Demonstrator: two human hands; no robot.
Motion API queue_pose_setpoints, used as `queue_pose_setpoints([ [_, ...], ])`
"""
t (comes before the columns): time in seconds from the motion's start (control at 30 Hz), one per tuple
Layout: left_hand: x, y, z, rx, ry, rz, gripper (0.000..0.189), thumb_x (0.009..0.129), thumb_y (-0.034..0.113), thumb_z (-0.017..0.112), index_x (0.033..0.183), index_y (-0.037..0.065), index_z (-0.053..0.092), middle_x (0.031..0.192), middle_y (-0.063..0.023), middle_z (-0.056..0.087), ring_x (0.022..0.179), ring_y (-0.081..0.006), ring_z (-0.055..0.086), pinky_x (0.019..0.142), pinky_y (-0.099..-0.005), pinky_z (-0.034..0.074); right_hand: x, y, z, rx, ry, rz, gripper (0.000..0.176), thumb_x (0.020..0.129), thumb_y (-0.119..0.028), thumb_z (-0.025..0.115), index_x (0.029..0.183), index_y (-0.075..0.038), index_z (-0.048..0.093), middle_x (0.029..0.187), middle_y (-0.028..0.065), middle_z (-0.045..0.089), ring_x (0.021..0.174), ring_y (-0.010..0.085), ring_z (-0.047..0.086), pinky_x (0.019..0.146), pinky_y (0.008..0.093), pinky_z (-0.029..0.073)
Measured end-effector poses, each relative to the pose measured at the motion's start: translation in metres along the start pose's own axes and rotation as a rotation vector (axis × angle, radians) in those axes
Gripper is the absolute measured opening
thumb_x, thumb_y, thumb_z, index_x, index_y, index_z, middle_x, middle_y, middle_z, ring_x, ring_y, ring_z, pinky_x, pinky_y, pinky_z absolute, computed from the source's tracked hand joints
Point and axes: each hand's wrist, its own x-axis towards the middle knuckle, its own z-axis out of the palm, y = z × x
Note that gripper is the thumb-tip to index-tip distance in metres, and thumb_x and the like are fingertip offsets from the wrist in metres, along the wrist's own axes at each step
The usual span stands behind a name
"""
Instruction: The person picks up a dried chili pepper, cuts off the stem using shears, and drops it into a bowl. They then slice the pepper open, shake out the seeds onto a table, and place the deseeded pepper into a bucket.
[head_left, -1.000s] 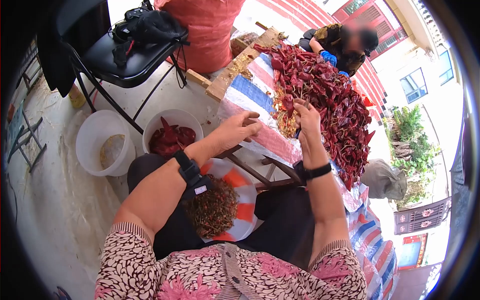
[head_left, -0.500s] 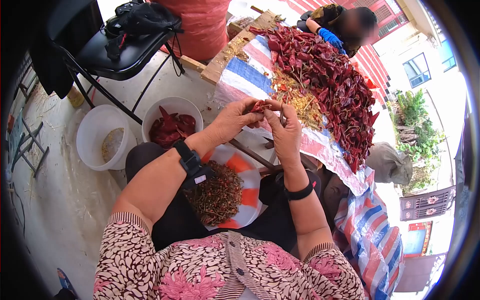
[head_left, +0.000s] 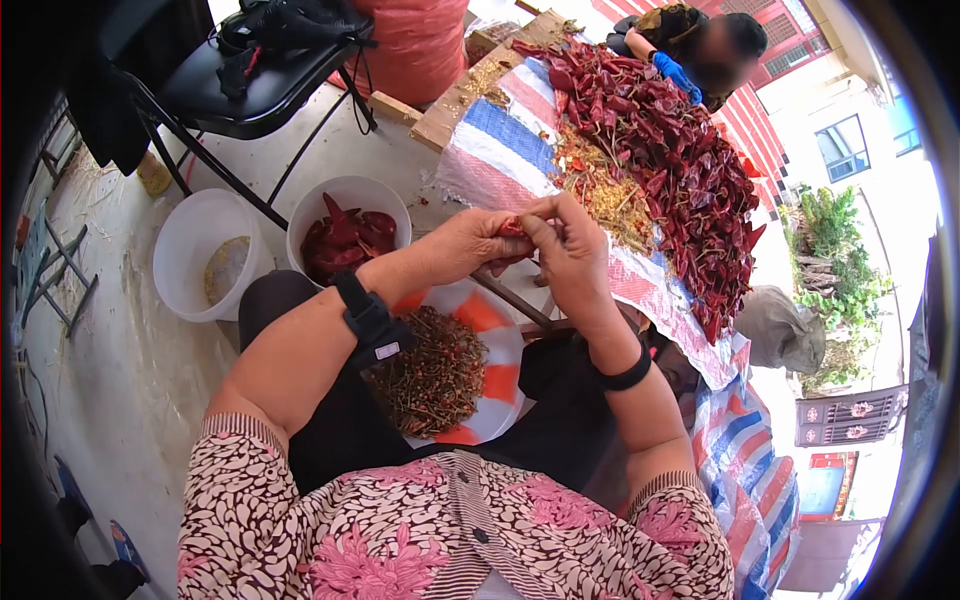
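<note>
My left hand [head_left: 475, 243] is closed on a dried red chili pepper [head_left: 511, 227], of which only a small part shows between the fingers. Thumb and fingers of my right hand [head_left: 572, 258] pinch at the same pepper from the other side. Below both hands, a white and orange basin [head_left: 505, 345] on my lap holds many stems and bits. Close by on the left, a white tub [head_left: 400, 205] contains several large red peppers [head_left: 345, 240]. A big heap of dried red chilies [head_left: 660, 150] lies on a striped sheet [head_left: 490, 165] beyond my hands.
Further left is a whitish bucket [head_left: 180, 270] with some seeds at its bottom. A black folding chair [head_left: 220, 90] carries dark items. Loose yellow seeds [head_left: 600, 190] lie beside the heap. Across it sits another person with a blue glove [head_left: 676, 76]. A grey sack [head_left: 780, 330] stands right.
My hands have come closer together around the pepper, with the right fingers now over it. The view has shifted slightly. The other person's gloved hand stays by the heap.
</note>
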Motion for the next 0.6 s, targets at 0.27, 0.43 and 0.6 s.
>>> queue_pose_setpoints([
  [0.27,-0.017,0.019,-0.001,0.333,0.035,-0.022,0.021,0.095,0.025,0.056,0.095,0.004,0.061,0.067,0.0016,0.054,0.062,-0.0066,0.046,0.059,-0.0235,0.042,-0.012,-0.020,0.004,0.987,0.061,0.741,0.014,0.092,-0.015,0.060,0.092,-0.001,0.058,0.066,-0.0005,0.055,0.041,0.0027,0.039,0.038,0.0190,0.031],
  [0.43,-0.024,0.021,0.001,0.539,-0.022,0.042,0.020,0.095,0.023,0.056,0.096,0.004,0.060,0.065,-0.0010,0.053,0.059,-0.0088,0.048,0.058,-0.0259,0.044,-0.024,0.003,0.001,1.368,-0.025,1.037,0.015,0.095,-0.015,0.056,0.092,-0.001,0.057,0.070,-0.0007,0.055,0.040,0.0012,0.037,0.037,0.0188,0.032],
  [0.6,-0.026,0.010,0.005,0.596,-0.072,0.085,0.020,0.094,0.023,0.056,0.095,0.003,0.057,0.064,-0.0013,0.052,0.059,-0.0093,0.048,0.058,-0.0264,0.044,-0.040,0.016,0.003,1.513,-0.075,1.126,0.015,0.096,-0.018,0.055,0.090,-0.004,0.056,0.068,-0.0014,0.054,0.040,0.0016,0.038,0.037,0.0185,0.033],
])
